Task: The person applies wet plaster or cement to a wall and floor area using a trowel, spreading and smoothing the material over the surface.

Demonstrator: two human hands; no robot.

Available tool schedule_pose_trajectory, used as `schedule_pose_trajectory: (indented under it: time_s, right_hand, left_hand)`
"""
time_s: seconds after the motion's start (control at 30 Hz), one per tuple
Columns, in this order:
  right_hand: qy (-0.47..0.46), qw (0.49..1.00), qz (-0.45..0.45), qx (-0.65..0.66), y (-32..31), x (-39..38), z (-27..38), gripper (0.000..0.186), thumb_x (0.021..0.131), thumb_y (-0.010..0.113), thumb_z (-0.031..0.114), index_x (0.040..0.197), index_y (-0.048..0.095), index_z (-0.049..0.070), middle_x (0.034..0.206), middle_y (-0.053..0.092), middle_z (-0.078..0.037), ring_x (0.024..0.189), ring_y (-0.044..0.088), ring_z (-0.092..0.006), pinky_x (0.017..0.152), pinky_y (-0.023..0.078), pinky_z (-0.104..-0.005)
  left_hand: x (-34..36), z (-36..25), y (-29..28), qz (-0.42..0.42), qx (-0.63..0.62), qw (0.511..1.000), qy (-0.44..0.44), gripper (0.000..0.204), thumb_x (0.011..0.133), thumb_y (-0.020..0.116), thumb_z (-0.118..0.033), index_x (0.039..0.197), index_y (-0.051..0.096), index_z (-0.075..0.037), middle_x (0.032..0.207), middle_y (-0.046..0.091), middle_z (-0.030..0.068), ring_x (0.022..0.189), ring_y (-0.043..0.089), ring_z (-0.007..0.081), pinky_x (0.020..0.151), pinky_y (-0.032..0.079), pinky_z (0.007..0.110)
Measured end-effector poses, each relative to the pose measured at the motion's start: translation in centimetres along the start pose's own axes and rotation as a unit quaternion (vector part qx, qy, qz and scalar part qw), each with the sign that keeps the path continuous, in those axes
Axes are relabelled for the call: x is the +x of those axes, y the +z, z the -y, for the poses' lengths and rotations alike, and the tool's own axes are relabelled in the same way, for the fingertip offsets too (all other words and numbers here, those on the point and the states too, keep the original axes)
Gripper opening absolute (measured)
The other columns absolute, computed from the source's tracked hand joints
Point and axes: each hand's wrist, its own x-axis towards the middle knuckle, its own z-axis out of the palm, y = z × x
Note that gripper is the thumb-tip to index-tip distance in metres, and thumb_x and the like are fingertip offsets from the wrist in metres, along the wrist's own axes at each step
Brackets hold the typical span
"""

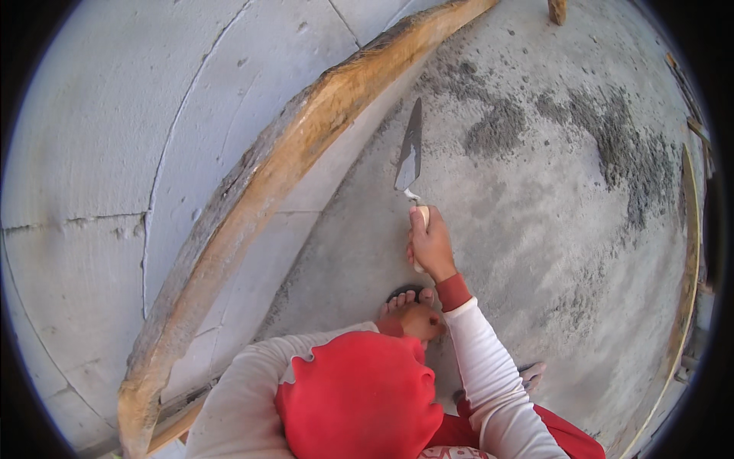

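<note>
My right hand (430, 242) grips the pale handle of a pointed metal trowel (410, 157), its blade angled toward the top of the view over the grey concrete floor (535, 252). My left hand (418, 321) is lower, just left of my right forearm and above my bare toes in dark sandals (399, 298) as seen from here. Its fingers are curled, and I cannot make out what, if anything, they hold. A large red cloth shape (355, 394) covers much of my lower body in view.
A long rough wooden beam (275, 168) runs diagonally along the pale block wall (92, 138) on my left. Dark crumbly mortar (623, 164) is scattered on the floor at upper right. A short wood piece (556, 9) stands at the top, and long boards (684, 268) line the right edge.
</note>
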Motion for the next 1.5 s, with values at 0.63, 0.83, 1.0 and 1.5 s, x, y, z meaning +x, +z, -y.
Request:
schedule_pose_trajectory:
  time_s: [0.63, 0.83, 1.0, 1.5]
  right_hand:
    - [0.045, 0.997, 0.009, -0.055, 2.4, -2.4, 2.7, 0.047, 0.107, 0.054, 0.041, 0.122, 0.055, -0.003, 0.097, 0.072, -0.032, 0.089, 0.070, -0.0526, 0.076, 0.053, -0.0581]
    - [0.017, 0.998, -0.019, -0.054, 2.0, -1.8, 2.7, 0.045, 0.107, 0.054, 0.041, 0.118, 0.055, -0.003, 0.095, 0.071, -0.032, 0.088, 0.070, -0.0522, 0.076, 0.053, -0.0569]
    - [0.047, 0.998, 0.032, -0.029, 2.3, -2.0, 2.5, 0.047, 0.107, 0.052, 0.043, 0.120, 0.054, -0.002, 0.096, 0.071, -0.032, 0.089, 0.070, -0.0521, 0.076, 0.053, -0.0567]
    - [0.012, 0.988, 0.029, -0.149, 0.1, -6.3, 1.6, 0.042, 0.105, 0.058, 0.042, 0.118, 0.057, 0.003, 0.094, 0.071, -0.031, 0.089, 0.067, -0.0544, 0.074, 0.051, -0.0587]
  left_hand:
    - [-0.4, 1.3, 1.4, -0.093, -0.008, 0.994, -0.047, 0.079, 0.070, 0.081, -0.049, 0.139, 0.061, -0.015, 0.148, 0.047, 0.0226, 0.140, 0.042, 0.0433, 0.115, 0.036, 0.055]
    - [-0.1, 0.8, 1.4, -0.116, -0.007, 0.992, -0.045, 0.076, 0.070, 0.080, -0.049, 0.136, 0.064, -0.015, 0.145, 0.050, 0.0219, 0.139, 0.043, 0.0438, 0.113, 0.037, 0.055]
    - [0.1, 1.0, 2.5, -0.122, -0.004, 0.992, -0.044, 0.071, 0.071, 0.080, -0.050, 0.133, 0.067, -0.016, 0.143, 0.052, 0.0216, 0.137, 0.045, 0.0441, 0.112, 0.038, 0.055]
    - [1.1, 2.1, 2.8, -0.064, 0.016, 0.998, 0.009, 0.053, 0.078, 0.073, -0.054, 0.118, 0.075, -0.018, 0.135, 0.057, 0.0219, 0.132, 0.046, 0.0448, 0.108, 0.040, 0.056]
